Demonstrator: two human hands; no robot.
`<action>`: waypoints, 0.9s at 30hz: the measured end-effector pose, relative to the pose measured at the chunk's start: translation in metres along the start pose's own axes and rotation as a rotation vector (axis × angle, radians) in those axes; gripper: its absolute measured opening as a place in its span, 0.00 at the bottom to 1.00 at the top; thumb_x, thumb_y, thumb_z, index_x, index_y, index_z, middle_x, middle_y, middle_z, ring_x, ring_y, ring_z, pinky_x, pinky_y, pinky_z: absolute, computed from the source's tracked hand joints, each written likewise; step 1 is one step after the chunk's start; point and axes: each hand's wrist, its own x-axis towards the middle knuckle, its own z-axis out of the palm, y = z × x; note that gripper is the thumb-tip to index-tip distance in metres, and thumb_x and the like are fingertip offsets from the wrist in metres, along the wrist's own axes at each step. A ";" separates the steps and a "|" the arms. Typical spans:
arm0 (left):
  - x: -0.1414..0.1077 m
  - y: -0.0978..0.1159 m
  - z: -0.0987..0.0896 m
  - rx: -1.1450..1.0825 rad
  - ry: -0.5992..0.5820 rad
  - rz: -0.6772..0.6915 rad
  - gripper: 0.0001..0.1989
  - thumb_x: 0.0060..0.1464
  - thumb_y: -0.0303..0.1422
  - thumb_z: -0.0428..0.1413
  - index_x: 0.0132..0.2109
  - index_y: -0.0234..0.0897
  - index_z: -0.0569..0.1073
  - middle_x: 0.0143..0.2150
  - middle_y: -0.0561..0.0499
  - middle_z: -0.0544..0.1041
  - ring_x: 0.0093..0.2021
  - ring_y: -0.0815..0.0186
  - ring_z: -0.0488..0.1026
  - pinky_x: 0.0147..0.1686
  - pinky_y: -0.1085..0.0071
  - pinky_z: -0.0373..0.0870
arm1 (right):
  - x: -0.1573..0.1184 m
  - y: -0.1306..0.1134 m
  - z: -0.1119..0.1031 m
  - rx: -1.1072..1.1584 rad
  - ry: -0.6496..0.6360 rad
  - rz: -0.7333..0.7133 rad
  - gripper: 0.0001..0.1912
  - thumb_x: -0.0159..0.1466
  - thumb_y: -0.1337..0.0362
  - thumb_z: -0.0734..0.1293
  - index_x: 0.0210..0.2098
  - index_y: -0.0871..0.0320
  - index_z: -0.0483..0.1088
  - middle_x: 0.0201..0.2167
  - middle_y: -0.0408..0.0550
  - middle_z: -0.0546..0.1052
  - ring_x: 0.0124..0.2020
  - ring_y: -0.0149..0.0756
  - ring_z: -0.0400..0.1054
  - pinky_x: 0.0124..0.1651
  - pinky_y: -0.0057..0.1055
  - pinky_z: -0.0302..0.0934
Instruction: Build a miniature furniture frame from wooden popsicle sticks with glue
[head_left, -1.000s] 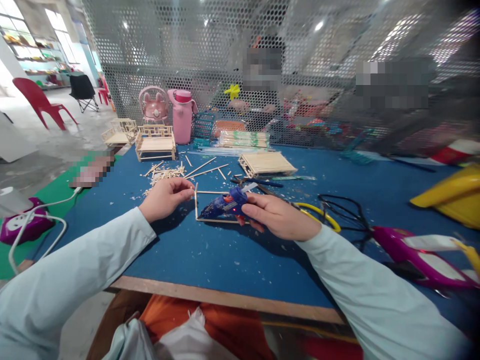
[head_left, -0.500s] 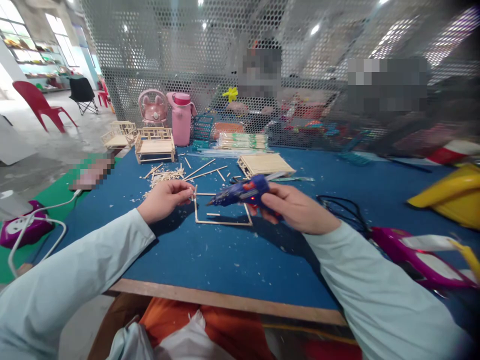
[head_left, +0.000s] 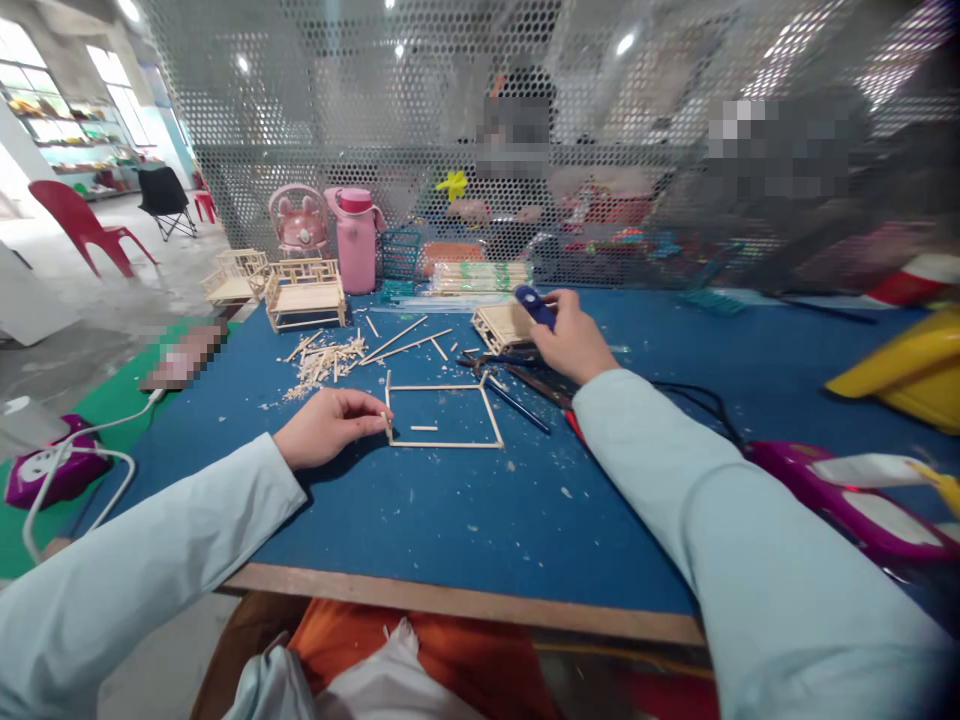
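A rectangular frame of thin wooden sticks [head_left: 446, 445] lies on the blue table, with short uprights at its far corners. At its near left corner, my left hand [head_left: 330, 428] pinches a short wooden stick [head_left: 385, 424] upright. Inside the frame lies one loose short stick [head_left: 424, 428]. Farther back on the right, my right hand [head_left: 576, 338] is wrapped round a blue hot glue gun [head_left: 535, 308], its nozzle hidden from view. The gun is in front of a slatted stick platform [head_left: 499, 326]. Pliers [head_left: 536, 383] and a dark pen-like tool [head_left: 517, 403] lie below that hand.
Cut stick pieces [head_left: 326, 362] are heaped at the left. Small stick-built benches [head_left: 306, 297] and a pink bottle [head_left: 356, 245] stand behind them. A perforated metal screen [head_left: 300, 120] closes off the back. A purple power strip [head_left: 847, 500] and cable lie right.
My right hand has carried the glue gun away from the frame, back and to the right, uncovering the pliers. My left hand has moved from the frame's far left corner to its near left corner.
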 end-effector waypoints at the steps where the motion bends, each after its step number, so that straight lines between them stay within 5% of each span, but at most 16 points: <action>1: 0.000 0.000 0.000 0.012 -0.010 0.002 0.13 0.44 0.39 0.58 0.33 0.32 0.75 0.31 0.46 0.78 0.32 0.66 0.73 0.40 0.67 0.67 | -0.001 0.000 0.004 -0.032 -0.020 -0.013 0.21 0.54 0.64 0.60 0.48 0.62 0.58 0.40 0.61 0.72 0.37 0.49 0.67 0.38 0.41 0.59; 27: -0.001 -0.003 0.003 0.275 -0.017 0.086 0.10 0.48 0.37 0.55 0.34 0.35 0.76 0.33 0.48 0.78 0.34 0.66 0.73 0.38 0.71 0.68 | -0.010 -0.002 0.005 -0.051 -0.020 -0.104 0.25 0.54 0.63 0.61 0.51 0.63 0.60 0.47 0.60 0.69 0.47 0.50 0.64 0.47 0.43 0.59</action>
